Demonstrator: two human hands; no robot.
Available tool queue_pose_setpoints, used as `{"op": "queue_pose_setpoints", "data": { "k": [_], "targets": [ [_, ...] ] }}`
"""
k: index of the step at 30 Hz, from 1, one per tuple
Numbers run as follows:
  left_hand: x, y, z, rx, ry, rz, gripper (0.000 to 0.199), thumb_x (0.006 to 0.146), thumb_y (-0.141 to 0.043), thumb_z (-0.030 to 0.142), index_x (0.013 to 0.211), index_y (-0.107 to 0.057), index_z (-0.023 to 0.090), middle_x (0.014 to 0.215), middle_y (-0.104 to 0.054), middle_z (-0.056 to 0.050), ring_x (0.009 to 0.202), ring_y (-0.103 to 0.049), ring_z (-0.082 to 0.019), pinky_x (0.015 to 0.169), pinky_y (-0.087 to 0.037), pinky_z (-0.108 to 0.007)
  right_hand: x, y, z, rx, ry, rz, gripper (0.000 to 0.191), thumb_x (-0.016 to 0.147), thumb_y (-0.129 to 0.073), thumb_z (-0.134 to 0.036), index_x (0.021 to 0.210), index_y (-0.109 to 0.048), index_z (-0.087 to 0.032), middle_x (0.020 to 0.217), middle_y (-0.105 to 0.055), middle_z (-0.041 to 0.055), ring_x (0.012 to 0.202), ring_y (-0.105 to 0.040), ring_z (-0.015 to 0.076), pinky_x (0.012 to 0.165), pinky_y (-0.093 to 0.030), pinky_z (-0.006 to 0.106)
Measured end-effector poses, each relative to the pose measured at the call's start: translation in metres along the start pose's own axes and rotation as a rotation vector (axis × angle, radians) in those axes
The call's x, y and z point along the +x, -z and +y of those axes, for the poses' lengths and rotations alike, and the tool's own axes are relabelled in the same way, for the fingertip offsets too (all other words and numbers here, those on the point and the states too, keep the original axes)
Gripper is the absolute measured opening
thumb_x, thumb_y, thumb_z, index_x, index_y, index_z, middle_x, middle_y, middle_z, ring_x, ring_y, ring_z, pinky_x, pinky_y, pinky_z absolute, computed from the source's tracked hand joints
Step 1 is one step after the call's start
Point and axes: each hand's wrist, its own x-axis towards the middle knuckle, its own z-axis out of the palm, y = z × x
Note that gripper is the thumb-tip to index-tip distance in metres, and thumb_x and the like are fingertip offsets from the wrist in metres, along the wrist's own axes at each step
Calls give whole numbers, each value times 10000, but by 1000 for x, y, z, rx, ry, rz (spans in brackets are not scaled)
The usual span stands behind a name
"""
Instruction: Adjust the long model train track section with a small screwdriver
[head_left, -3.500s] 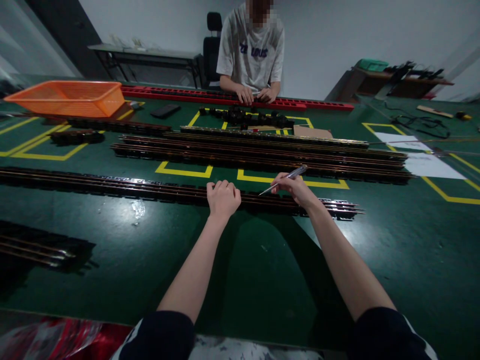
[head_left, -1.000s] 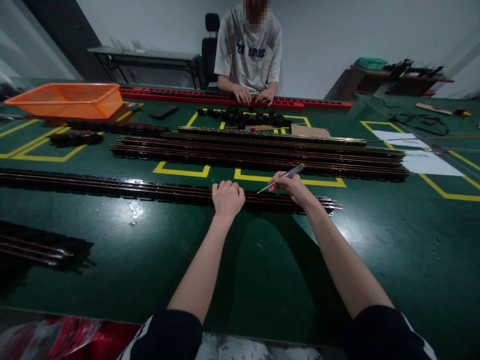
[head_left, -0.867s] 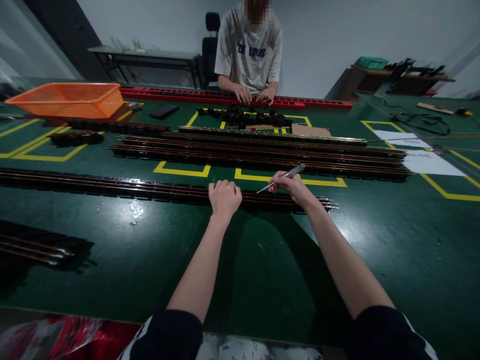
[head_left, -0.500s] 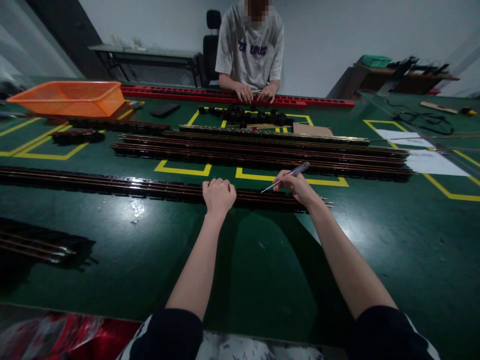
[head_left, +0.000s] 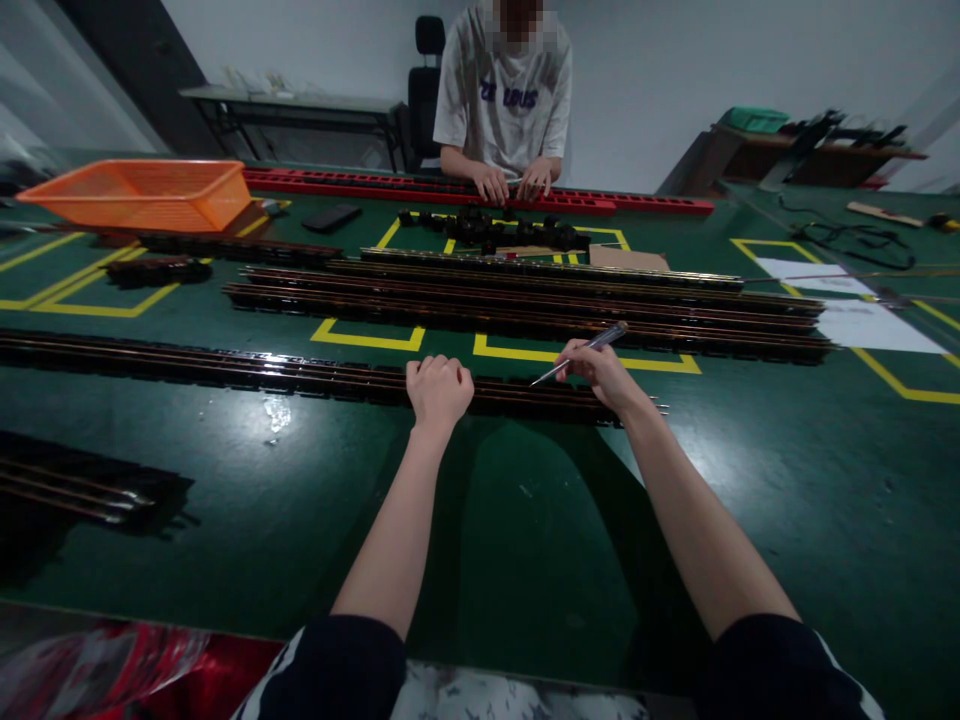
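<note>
A long black rail strip with copper-coloured rods along it lies across the green table in front of me. My left hand is closed over the strip near its right part, with the fingertips hidden on the far side. In my right hand is a slim screwdriver with a clear handle, held between thumb and fingers like a pen. Its thin metal shaft slants down to the left, and the tip is at the strip, right of my left hand. Whether the tip touches a rod, I cannot tell.
Several similar strips lie side by side behind. Another strip end is at the near left. An orange basket, black parts and white papers lie farther off. Opposite, a person works on red rails.
My right hand and the screwdriver have shifted slightly to the right along the strip. The left hand keeps its place on it.
</note>
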Motion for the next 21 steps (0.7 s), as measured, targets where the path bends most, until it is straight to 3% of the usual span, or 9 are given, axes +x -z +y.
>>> {"op": "queue_pose_setpoints", "data": {
  "k": [11, 21],
  "targets": [
    [0, -4, -1, 15, -19, 20, 395, 870, -301, 249, 750, -669, 169, 824, -676, -87, 755, -577, -200, 775, -358, -372, 2, 0, 1, 6, 0, -3, 122, 622, -582, -268, 550, -569, -169, 528, -540, -3, 512, -538, 112, 574, -452, 263],
    [-6, -11, 42, -58, -180, -40, 375, 883, -311, 240, 813, -664, 134, 883, -672, -105, 809, -584, -211, 766, -376, -369, 4, -1, 3, 17, 7, 16, 119, 589, -594, -279, 538, -573, -174, 505, -556, 2, 486, -530, 119, 537, -447, 261]
  ]
}}
